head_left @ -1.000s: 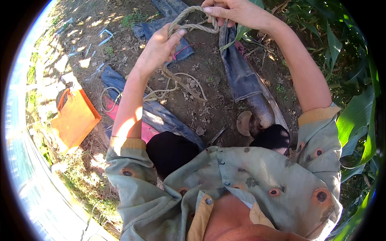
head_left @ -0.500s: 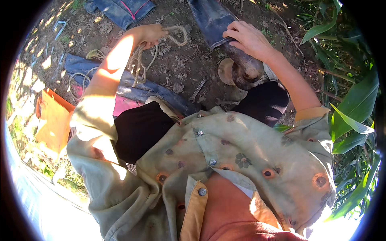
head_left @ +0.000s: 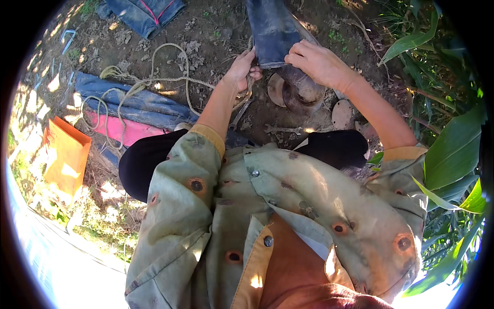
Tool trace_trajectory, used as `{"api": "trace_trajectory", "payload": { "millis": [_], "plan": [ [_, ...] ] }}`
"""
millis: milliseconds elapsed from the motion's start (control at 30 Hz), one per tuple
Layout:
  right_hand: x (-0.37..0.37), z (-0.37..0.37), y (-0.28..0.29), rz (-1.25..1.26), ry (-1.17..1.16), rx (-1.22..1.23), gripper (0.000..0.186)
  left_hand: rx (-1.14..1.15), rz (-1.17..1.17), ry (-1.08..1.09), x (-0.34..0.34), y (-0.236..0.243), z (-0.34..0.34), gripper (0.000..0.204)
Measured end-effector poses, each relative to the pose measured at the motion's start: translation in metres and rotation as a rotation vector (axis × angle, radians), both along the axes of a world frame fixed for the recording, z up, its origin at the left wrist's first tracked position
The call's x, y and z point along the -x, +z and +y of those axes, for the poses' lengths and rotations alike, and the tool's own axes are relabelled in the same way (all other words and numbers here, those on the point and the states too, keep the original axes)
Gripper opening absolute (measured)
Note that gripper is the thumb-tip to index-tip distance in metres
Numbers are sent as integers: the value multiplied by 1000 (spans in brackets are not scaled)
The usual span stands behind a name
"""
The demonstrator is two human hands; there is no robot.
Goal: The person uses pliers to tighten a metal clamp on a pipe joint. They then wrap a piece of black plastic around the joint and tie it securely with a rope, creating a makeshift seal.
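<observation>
A wide, dark blue soft tube (head_left: pixel 271 31) comes down from the far edge, its near end drawn over a rusty metal pipe (head_left: pixel 307 88). On the tube's right side, my right hand (head_left: pixel 320 66) is closed, fingers gripping near its open rim. My left hand (head_left: pixel 242 73) is closed on a beige rope (head_left: pixel 193 80) at the tube's left edge. Part of the rope passes up beside the tube, and the rest trails left in loose loops. Below the pipe end lies a round rusty flange (head_left: pixel 276 90).
Two wrenches, one by my left wrist (head_left: pixel 241 114) and another wrench (head_left: pixel 284 129), lie on the soil. Blue and pink sheeting (head_left: pixel 136 129) is at left, near an orange bag (head_left: pixel 67 157). More blue material (head_left: pixel 146 15) lies far left. Leafy plants (head_left: pixel 453 139) crowd the right.
My left hand has moved right with the rope, from open ground to the tube's left edge. The rope now stretches out leftward. My right hand stays on the tube.
</observation>
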State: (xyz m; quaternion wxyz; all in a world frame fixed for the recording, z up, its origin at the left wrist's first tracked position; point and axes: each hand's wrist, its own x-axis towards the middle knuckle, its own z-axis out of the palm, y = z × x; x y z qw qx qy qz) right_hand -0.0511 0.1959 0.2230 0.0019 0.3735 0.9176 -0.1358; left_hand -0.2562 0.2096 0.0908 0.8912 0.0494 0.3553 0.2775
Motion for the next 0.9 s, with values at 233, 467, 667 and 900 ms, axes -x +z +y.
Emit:
{"api": "trace_trajectory", "payload": {
  "millis": [233, 467, 667, 900],
  "plan": [
    [16, 38, 4, 231, -604, 253, 22, -147, 324, 93, -13, 2, -37, 16],
    [43, 55, -41, 202, -1036, 554, 110, -16, 423, 95, -20, 26, -44, 19],
    [56, 40, -11, -119, -842, 631, 121, 1, 176, -15, 6, 41, -42, 36],
    [78, 24, -7, -292, -958, 444, 121, -22, 17, -36, 20, 32, -28, 49]
  ]
}}
